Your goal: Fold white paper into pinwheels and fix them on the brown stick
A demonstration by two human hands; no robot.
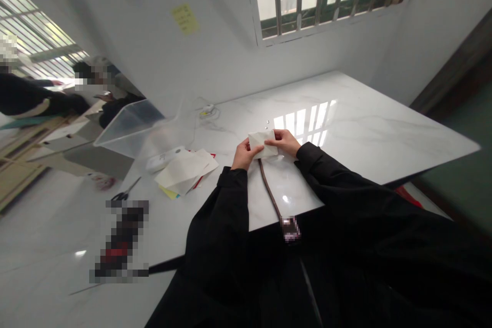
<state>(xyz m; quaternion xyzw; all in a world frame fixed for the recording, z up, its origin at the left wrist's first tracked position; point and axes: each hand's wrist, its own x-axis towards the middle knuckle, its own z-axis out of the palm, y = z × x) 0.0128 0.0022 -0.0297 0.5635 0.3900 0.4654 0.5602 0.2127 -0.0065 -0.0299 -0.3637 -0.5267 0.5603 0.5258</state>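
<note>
A small folded piece of cream paper [265, 139] is held up between both hands, just above the white marble-patterned table [369, 118]. On its left side my left hand [244, 155] pinches it, thumb across the front. From the right my right hand [285, 142] grips it, its thumb pressed on the paper near the middle. The fingers behind the paper are mostly hidden. Below it a brown strap [269, 187] runs down toward my chest. Two tiny shiny bits [267, 123] lie on the table just beyond the paper.
Left of my hands lie cream and coloured paper sheets [186, 171] and a white device [165, 159]. Behind them stands a clear plastic bin [132, 125]. Scissors [125, 192] and a blurred-out dark object [122, 241] lie farther left. Other people sit at the far left. A wall rises behind the table.
</note>
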